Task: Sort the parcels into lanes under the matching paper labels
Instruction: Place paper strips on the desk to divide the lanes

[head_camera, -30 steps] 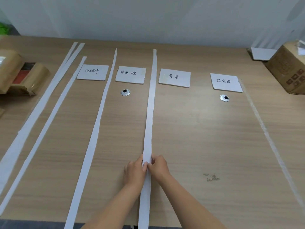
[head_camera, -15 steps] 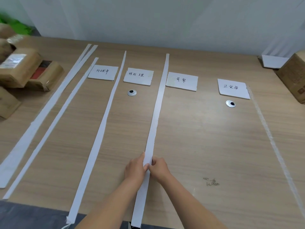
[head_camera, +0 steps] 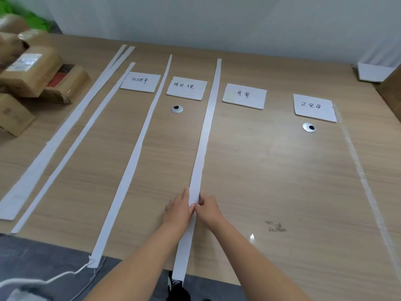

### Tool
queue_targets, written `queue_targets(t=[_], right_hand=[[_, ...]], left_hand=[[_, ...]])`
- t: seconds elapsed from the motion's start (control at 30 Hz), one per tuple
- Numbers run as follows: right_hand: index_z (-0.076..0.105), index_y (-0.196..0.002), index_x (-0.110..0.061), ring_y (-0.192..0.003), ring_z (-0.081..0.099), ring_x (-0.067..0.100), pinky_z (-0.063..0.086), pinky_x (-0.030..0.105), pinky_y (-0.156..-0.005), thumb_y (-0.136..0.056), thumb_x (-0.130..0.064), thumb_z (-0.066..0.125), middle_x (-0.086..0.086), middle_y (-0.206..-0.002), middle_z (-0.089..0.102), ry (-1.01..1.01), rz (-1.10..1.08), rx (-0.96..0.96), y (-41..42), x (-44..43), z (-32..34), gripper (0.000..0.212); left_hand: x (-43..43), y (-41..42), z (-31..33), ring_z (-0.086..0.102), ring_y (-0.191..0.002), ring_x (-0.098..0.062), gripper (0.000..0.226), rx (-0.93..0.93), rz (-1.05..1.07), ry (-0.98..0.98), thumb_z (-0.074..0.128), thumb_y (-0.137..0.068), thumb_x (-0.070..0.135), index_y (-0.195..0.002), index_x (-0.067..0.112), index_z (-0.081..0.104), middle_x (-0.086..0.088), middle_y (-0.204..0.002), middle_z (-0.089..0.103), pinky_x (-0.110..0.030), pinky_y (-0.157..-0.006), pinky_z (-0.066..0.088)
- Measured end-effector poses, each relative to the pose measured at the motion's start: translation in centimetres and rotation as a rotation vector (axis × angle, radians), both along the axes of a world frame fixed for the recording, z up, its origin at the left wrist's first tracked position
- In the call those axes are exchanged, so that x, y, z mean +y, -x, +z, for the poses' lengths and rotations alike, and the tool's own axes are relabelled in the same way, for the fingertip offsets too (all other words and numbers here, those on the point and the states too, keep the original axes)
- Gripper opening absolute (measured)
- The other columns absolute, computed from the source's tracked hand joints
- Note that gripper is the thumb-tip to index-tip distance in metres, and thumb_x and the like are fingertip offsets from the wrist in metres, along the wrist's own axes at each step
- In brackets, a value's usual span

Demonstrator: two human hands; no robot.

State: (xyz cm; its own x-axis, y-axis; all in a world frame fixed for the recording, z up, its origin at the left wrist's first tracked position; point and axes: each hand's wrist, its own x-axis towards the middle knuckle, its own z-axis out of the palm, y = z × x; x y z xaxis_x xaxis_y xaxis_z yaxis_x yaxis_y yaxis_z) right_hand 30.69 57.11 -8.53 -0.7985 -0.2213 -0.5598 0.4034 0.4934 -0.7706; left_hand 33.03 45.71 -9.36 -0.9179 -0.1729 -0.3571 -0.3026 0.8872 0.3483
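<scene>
Parcels (head_camera: 32, 70) are all piled at the table's (head_camera: 260, 170) far left corner. None are in a lane yet, so imo this bit is lane-building, not sorting. Four paper labels (head_camera: 244, 96) sit in a row toward the far edge. The middle strip (head_camera: 204, 137) starts near the far edge, passes between the second and third labels, and runs down past the near edge, where its end hangs off. Both hands meet on it not far from the near edge. The left hand (head_camera: 179, 208) pinches its left side, and the right hand (head_camera: 208, 210) has its fingers curled onto the right side.

How I'd do it well, just my read:
- Leave the far end where it is and only swing the near end, so the gap between those two labels isn't lost.
- Pull it lightly taut before pressing down. Thin paper like that will probably ripple.
- Eyeball the spacing against the neighbouring strip (head_camera: 130, 159) to the left, so parcels actually fit.

Can't tell if it's sticky, so smooth along it anyway.
</scene>
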Motion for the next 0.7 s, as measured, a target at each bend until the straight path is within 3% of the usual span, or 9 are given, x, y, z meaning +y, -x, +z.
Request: queue_targets(t=[0.07, 0.13, 0.2, 0.3, 0.4, 0.5, 0.57, 0.7], right_hand=[[0.054, -0.084, -0.030, -0.107, 0.046, 0.022, 0.044, 0.022, -0.083, -0.092, -0.008, 0.043, -0.002, -0.088, 0.049, -0.055, 0.048, 0.010, -0.1, 0.2, 0.8, 0.025], [0.056, -0.124, -0.027, -0.126, 0.042, 0.025, 0.042, 0.032, -0.102, -0.094, -0.012, 0.043, 0.005, -0.117, 0.049, -0.106, 0.093, 0.013, 0.1, 0.7, 1.7, 0.036], [0.030, -0.155, -0.021, -0.136, 0.041, 0.025, 0.037, 0.033, -0.111, -0.096, -0.014, 0.045, 0.013, -0.147, 0.031, -0.158, 0.133, -0.005, 0.2, 0.9, 3.1, 0.061], [0.021, -0.159, -0.018, -0.140, 0.040, 0.026, 0.036, 0.030, -0.109, -0.098, -0.017, 0.045, 0.012, -0.157, 0.022, -0.192, 0.203, -0.010, 0.4, 0.7, 5.2, 0.066], [0.033, -0.155, -0.020, -0.134, 0.048, 0.027, 0.043, 0.034, -0.108, -0.095, -0.020, 0.048, 0.013, -0.153, 0.034, -0.205, 0.224, 0.027, 0.4, 0.8, 6.2, 0.062], [0.038, -0.152, -0.018, -0.140, 0.040, 0.026, 0.039, 0.036, -0.111, -0.095, -0.024, 0.051, 0.013, -0.152, 0.036, -0.278, 0.243, 0.043, -0.4, 1.0, 6.2, 0.059], [0.040, -0.148, -0.011, -0.140, 0.036, 0.028, 0.036, 0.035, -0.112, -0.096, -0.029, 0.051, 0.014, -0.148, 0.039, -0.373, 0.254, 0.025, -1.3, 0.7, 5.6, 0.055], [0.039, -0.139, -0.007, -0.137, 0.034, 0.033, 0.036, 0.035, -0.111, -0.093, -0.036, 0.057, 0.016, -0.145, 0.033, -0.441, 0.187, -0.017, -2.7, -1.5, 4.1, 0.057]], left_hand=[[-0.3, 0.1, 0.6, 0.053, -0.118, -0.029, 0.046, -0.035, -0.009, -0.007, 0.036, -0.103, 0.042, -0.143, 0.019, 0.038, -0.009, -0.126, 0.057, -0.038, -0.094, 0.043], [-0.6, 0.0, 1.4, 0.057, -0.106, -0.028, 0.033, -0.076, -0.028, -0.076, 0.036, -0.103, 0.041, -0.110, 0.016, 0.056, -0.009, -0.113, 0.061, -0.038, -0.085, 0.047], [-0.7, -0.5, 2.5, 0.058, -0.095, -0.027, 0.032, -0.119, -0.044, -0.098, 0.037, -0.102, 0.040, -0.088, 0.016, 0.053, -0.010, -0.106, 0.061, -0.037, -0.078, 0.049], [-0.8, -0.9, 4.3, 0.060, -0.100, -0.027, 0.030, -0.114, -0.023, -0.048, 0.039, -0.101, 0.037, -0.099, 0.014, 0.058, -0.007, -0.109, 0.061, -0.039, -0.083, 0.051], [-2.4, -1.6, 6.1, 0.056, -0.110, -0.027, 0.027, -0.067, 0.024, 0.075, 0.043, -0.098, 0.029, -0.111, 0.013, 0.059, -0.005, -0.118, 0.057, -0.037, -0.087, 0.047], [-6.1, -3.9, 6.3, 0.049, -0.117, -0.023, 0.027, -0.037, 0.047, 0.299, 0.049, -0.094, 0.019, -0.120, 0.014, 0.053, -0.003, -0.126, 0.051, -0.032, -0.092, 0.040], [-8.9, -6.1, 5.5, 0.045, -0.119, -0.021, 0.037, -0.069, 0.147, 0.379, 0.056, -0.091, 0.024, -0.126, 0.016, 0.046, -0.002, -0.130, 0.046, -0.029, -0.096, 0.039], [-14.5, -8.4, 3.3, 0.044, -0.123, -0.021, 0.050, -0.114, 0.268, 0.351, 0.057, -0.093, 0.036, -0.134, 0.015, 0.039, -0.003, -0.134, 0.040, -0.029, -0.098, 0.042]])
